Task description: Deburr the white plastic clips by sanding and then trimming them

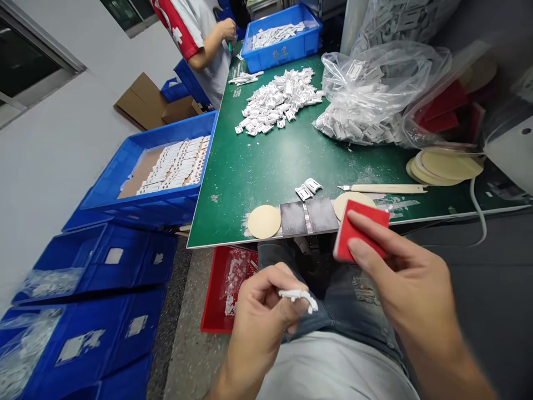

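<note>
Between the thumb and fingers of my left hand (264, 311) is a small white plastic part (297, 294) with a curved end, held above my lap. My right hand (400, 266) pinches a red sanding pad (347, 239), with the thumb and a finger on its red face. The pad is up and to the right of the part, apart from it. Along the table's front edge lie a round yellow sanding disc (264, 221), dark dusty abrasive sheets (293, 218) and another yellow disc (353, 199), partly covered by the pad. Two white parts (308, 189) rest just behind the sheets.
A craft knife (383, 189) lies on the green table (233, 172). Behind are a pile of white parts (283, 97), a filled plastic bag (375, 105) and a blue bin (283, 50). Another person (204, 50) stands far left. A red bin (214, 300) sits below.
</note>
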The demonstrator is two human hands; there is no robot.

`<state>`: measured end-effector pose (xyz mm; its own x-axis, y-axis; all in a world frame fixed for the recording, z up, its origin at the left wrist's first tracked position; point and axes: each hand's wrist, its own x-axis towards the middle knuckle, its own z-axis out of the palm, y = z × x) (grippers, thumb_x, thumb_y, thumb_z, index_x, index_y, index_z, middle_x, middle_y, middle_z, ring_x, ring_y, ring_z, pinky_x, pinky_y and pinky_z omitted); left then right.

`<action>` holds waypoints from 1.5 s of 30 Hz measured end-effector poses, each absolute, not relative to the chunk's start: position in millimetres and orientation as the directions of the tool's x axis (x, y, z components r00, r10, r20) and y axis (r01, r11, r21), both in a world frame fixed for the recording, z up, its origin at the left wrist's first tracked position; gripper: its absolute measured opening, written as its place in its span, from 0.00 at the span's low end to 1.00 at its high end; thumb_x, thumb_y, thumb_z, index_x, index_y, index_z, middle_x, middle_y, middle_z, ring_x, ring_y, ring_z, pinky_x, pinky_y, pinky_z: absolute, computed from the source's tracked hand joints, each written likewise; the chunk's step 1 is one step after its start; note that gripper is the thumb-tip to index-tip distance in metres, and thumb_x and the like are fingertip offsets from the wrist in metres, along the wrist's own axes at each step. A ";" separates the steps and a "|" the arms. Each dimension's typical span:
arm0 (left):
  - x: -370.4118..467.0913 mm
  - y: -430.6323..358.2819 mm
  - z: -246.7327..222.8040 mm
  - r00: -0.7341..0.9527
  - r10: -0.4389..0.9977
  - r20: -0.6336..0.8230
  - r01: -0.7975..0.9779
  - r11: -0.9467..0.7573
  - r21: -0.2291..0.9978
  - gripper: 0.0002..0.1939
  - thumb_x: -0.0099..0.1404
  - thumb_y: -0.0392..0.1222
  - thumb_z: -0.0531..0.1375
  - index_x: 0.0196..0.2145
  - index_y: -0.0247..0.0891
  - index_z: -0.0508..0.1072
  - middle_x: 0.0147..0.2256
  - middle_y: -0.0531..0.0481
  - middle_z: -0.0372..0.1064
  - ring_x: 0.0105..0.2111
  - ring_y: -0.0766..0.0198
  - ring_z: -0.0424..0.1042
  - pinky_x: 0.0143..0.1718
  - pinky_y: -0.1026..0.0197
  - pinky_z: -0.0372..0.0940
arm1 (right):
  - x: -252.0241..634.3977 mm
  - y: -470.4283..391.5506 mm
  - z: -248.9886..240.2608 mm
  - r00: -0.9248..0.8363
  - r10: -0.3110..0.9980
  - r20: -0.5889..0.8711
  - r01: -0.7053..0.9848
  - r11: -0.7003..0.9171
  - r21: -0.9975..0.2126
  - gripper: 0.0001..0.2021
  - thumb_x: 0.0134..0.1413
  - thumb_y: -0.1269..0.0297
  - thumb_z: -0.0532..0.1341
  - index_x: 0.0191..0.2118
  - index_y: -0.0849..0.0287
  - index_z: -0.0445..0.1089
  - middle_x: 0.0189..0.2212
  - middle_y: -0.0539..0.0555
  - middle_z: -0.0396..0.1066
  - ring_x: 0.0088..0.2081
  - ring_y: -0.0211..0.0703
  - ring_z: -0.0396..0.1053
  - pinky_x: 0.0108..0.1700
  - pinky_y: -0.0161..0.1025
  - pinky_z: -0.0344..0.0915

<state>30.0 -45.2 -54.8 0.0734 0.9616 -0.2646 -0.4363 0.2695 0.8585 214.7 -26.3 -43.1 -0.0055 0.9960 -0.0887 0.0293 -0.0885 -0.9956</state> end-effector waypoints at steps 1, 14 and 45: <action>30.9 -46.5 -55.0 0.056 0.970 -0.235 -0.424 0.237 0.874 0.07 0.58 0.41 0.73 0.30 0.39 0.79 0.27 0.56 0.67 0.18 0.78 0.61 0.18 0.73 0.53 | 212.6 -25.5 -43.2 -0.043 0.996 -0.073 0.010 -0.072 -0.997 0.09 0.55 0.53 0.69 0.39 0.48 0.84 0.24 0.49 0.81 0.28 0.43 0.79 0.34 0.35 0.78; 40.1 -47.7 -65.8 -0.233 0.937 0.259 -0.187 -0.304 0.934 0.02 0.63 0.42 0.69 0.34 0.46 0.80 0.31 0.55 0.73 0.30 0.67 0.70 0.32 0.63 0.64 | 204.8 -36.5 -44.0 0.000 0.998 -0.068 -0.086 -0.068 -0.994 0.15 0.55 0.63 0.70 0.47 0.37 0.79 0.41 0.45 0.83 0.35 0.39 0.82 0.38 0.27 0.77; 24.9 -7.3 -21.8 0.446 0.877 0.180 0.050 -0.225 0.973 0.14 0.64 0.26 0.62 0.40 0.41 0.81 0.36 0.46 0.77 0.36 0.61 0.75 0.39 0.61 0.69 | 231.8 -32.9 -69.6 0.262 0.954 -0.144 -0.219 -0.087 -0.972 0.13 0.57 0.55 0.67 0.45 0.53 0.81 0.24 0.51 0.76 0.18 0.37 0.67 0.18 0.32 0.66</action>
